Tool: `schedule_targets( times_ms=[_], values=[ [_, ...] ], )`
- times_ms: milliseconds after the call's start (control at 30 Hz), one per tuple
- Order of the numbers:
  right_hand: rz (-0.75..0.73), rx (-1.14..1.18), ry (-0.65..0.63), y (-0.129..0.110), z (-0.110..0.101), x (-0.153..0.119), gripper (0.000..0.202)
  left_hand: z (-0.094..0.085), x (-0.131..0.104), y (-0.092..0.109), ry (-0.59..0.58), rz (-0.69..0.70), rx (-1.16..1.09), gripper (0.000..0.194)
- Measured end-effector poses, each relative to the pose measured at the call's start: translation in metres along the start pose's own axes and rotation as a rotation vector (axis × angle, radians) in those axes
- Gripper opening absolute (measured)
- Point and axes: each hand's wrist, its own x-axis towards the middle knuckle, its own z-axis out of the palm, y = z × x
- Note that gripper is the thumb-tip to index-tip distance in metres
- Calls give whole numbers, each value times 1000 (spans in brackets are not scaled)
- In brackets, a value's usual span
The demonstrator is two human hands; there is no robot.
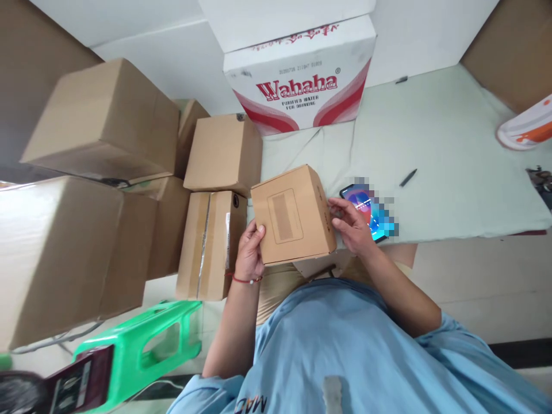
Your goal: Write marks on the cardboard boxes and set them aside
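A small brown cardboard box with a printed outline on its broad face is tilted above the table's front edge. Its lid side faces me, and dark lettering runs down its right side. My left hand grips the box's lower left edge, thumb on the broad face. Beside the right side is my right hand, with thumb and fingers apart; whether the fingertips touch the cardboard I cannot tell. Under and behind that hand lies a phone with a lit screen, partly blurred out.
Several larger cardboard boxes are stacked to the left. A white and red water carton stands at the back. On the green table cover lies a black pen. A green plastic stool stands at lower left.
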Motion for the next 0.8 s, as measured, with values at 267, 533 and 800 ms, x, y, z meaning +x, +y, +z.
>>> schedule_targets(
  times_ms=[267, 533, 800],
  values=[
    [-52, -27, -21, 9, -4, 2, 43, 2, -12, 7, 10, 267, 30, 63],
    [54, -11, -8, 9, 2, -3, 44, 4, -13, 10, 72, 453, 160, 43],
    [109, 41, -15, -11, 8, -24, 45, -6, -24, 34, -75, 228, -10, 51]
  ],
)
